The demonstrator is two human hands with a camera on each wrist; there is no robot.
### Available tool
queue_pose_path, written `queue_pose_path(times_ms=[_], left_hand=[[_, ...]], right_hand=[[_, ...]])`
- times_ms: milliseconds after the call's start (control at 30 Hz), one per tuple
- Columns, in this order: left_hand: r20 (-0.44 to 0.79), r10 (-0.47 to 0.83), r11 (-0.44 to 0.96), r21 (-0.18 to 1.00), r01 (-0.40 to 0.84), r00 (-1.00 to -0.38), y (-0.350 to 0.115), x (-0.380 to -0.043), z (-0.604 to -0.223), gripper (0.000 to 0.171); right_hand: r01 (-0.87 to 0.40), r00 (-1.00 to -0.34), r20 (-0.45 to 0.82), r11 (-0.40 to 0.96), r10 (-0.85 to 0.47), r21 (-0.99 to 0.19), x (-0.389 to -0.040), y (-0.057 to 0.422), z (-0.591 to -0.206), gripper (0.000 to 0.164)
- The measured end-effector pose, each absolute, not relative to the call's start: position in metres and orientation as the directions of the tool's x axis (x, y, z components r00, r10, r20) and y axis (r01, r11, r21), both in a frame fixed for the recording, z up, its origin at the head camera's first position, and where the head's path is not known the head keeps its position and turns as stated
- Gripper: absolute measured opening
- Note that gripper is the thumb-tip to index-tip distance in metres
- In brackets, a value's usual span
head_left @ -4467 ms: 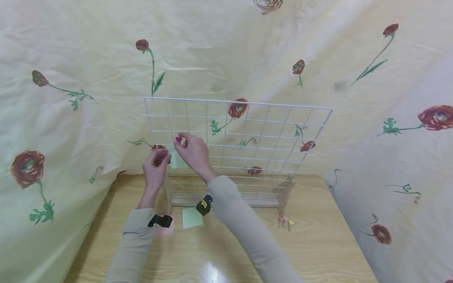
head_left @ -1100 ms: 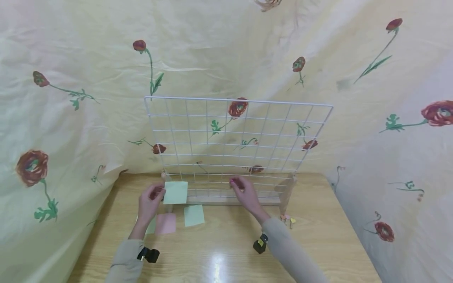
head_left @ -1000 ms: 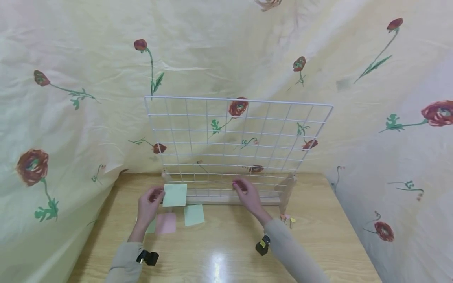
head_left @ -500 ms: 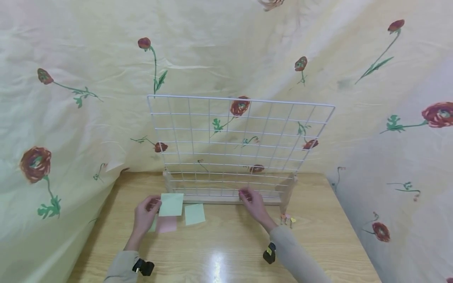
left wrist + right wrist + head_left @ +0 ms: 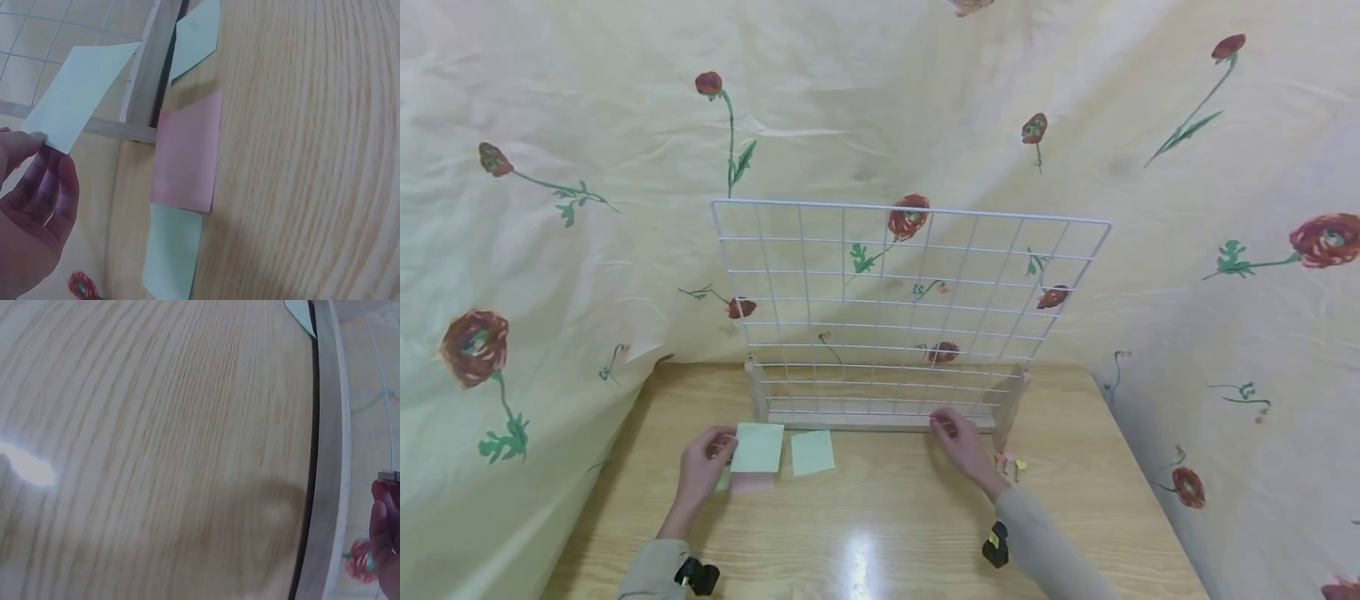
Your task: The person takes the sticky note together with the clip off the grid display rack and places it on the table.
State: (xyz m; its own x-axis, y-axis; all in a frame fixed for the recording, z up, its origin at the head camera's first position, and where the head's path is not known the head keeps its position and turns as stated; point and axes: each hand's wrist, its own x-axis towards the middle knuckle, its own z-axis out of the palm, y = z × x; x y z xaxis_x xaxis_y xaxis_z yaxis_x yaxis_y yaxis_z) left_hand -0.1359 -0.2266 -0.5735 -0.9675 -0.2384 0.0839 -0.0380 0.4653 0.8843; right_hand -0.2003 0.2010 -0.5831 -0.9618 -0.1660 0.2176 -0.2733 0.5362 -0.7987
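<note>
Between thumb and fingers, my left hand [image 5: 703, 462] pinches a pale green sticky note [image 5: 758, 448] by its left edge. The note is raised over a pink sticky note [image 5: 187, 153], in front of the white wire grid [image 5: 883, 322]. My right hand [image 5: 962, 446] is low at the grid's right half. Its fingertips pinch a small pink-topped clothespin, mostly hidden by the fingers; the right wrist view shows only the wooden end of this clothespin [image 5: 389, 477] at the frame's edge.
Two more green notes lie on the table, one green note [image 5: 812, 452] right of the pink one and another green note [image 5: 174, 250] left of it. Several small heart-topped clothespins [image 5: 1009, 464] lie by the grid's right wooden foot [image 5: 1011, 408]. Flowered cloth hangs behind and at both sides.
From up at the grid's left side, both hands have come down. The left hand has brought the green note lower and nearer. The right hand has moved away to the right with the clothespin.
</note>
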Motion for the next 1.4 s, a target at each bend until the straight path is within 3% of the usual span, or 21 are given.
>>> queue_pose_path(times_ms=[300, 867, 1167, 1400], left_hand=[[0.062, -0.25, 0.473, 0.879, -0.066, -0.966, -0.23, -0.132, -0.581, 0.018], [-0.029, -0.249, 0.485, 0.862, -0.151, -0.968, -0.237, -0.121, -0.594, 0.02], [-0.062, -0.242, 0.462, 0.87, -0.171, -0.968, -0.239, -0.112, -0.598, 0.021], [-0.055, -0.256, 0.453, 0.875, -0.17, -0.965, -0.243, -0.106, -0.598, 0.019]], right_hand=[[-0.254, -0.966, 0.24, 0.551, -0.098, -0.795, -0.198, 0.233, -0.6, 0.019], [-0.126, -0.991, 0.124, 0.637, -0.048, -0.761, -0.182, 0.278, -0.606, 0.023], [-0.155, -0.984, 0.173, 0.659, -0.038, -0.736, -0.177, 0.302, -0.611, 0.022], [-0.1, -0.992, 0.126, 0.678, -0.011, -0.728, -0.172, 0.319, -0.611, 0.025]])
